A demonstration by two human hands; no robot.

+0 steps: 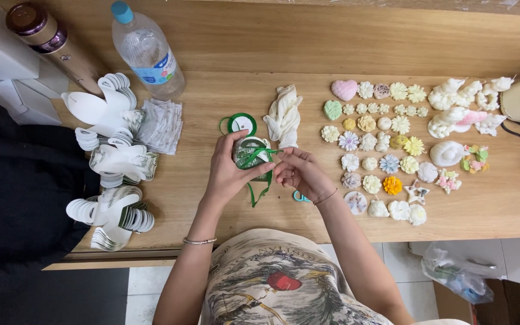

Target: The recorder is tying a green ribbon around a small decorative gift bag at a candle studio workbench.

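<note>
Over the middle of the pale wooden bench (356, 54), the left hand (229, 171) wraps around a small round packet in clear wrapping (250, 151), fingers curled about its left side and holding it just above the surface. The right hand (299, 171) pinches a narrow green ribbon (259, 157) that crosses the packet's top; the ribbon's loose end hangs down between the two wrists. A green spool of ribbon (242, 123) lies just beyond the packet, and a crumpled cream cloth (283, 115) lies beside the spool to the right. Further right, many small moulded wax shapes in white, cream, yellow and pink (386, 144) lie in rows, flowers, a heart and a star among them. To the left, stacks of white flower-shaped card cut-outs (112, 159) spread across the bench edge. A clear plastic water bottle with a blue cap (147, 51) lies behind them.
</note>
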